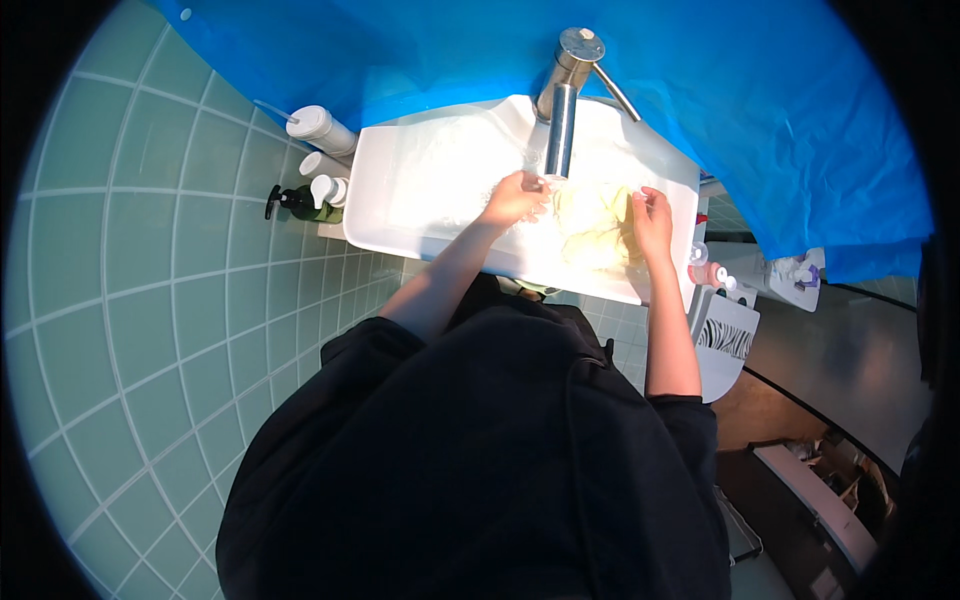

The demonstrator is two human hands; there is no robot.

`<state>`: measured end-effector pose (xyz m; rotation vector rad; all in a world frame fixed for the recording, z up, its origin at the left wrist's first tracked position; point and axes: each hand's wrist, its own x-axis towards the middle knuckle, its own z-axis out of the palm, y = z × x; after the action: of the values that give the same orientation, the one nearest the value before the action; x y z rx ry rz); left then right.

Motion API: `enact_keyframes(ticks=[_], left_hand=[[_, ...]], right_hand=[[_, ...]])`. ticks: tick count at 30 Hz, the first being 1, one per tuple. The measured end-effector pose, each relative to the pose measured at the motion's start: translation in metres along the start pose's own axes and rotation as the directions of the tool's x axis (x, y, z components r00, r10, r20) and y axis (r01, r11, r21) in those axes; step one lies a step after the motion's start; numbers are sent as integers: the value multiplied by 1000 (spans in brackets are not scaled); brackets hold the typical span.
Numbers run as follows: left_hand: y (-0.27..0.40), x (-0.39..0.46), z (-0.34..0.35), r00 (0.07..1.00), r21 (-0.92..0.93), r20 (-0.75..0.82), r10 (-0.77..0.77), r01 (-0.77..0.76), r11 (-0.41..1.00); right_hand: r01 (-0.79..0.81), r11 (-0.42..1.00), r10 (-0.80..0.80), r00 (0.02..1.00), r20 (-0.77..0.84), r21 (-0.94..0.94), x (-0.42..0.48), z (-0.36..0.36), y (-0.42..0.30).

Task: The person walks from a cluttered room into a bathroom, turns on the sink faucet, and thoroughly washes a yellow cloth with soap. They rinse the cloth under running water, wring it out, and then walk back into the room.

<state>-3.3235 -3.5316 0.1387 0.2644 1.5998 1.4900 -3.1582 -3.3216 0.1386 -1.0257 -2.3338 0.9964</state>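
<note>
A pale yellow cloth-like item (596, 225) lies in the white washbasin (420, 244), partly washed out by glare. My left hand (517, 199) is just left of it, below the tip of the metal faucet (561, 135), with fingers bent; whether it holds anything is unclear. My right hand (652, 214) is at the item's right edge, thumb and fingertips near or on its raised part. Bright spots, perhaps splashes or foam, show beside my left hand. Glare hides whether water runs.
A white pump bottle (330, 191), a dark green pump bottle (300, 202) and a white canister (322, 127) stand left of the basin. Small bottles (709, 274) are at its right. Blue sheeting (450, 45) hangs behind the faucet. A green tiled wall (142, 255) bounds the left.
</note>
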Motion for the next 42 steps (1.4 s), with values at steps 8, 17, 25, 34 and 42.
enact_keyframes(ticks=[8, 17, 25, 34, 42], left_hand=[[3, -6, 6, 982, 154, 186, 34, -63, 986], [0, 1, 4, 993, 154, -19, -117, 118, 981], [6, -15, 27, 979, -73, 119, -167, 176, 982], [8, -17, 15, 986, 15, 86, -142, 141, 990], [0, -1, 7, 739, -676, 609, 288, 294, 675]], right_hand=[[-52, 948, 160, 930, 332, -313, -45, -25, -28], [-429, 878, 316, 853, 416, 212, -44, -21, -21], [-292, 947, 251, 934, 255, 137, -15, 24, -6], [-128, 949, 168, 979, 119, -288, -19, 25, -12], [73, 979, -128, 949, 289, 193, -44, 43, -139]])
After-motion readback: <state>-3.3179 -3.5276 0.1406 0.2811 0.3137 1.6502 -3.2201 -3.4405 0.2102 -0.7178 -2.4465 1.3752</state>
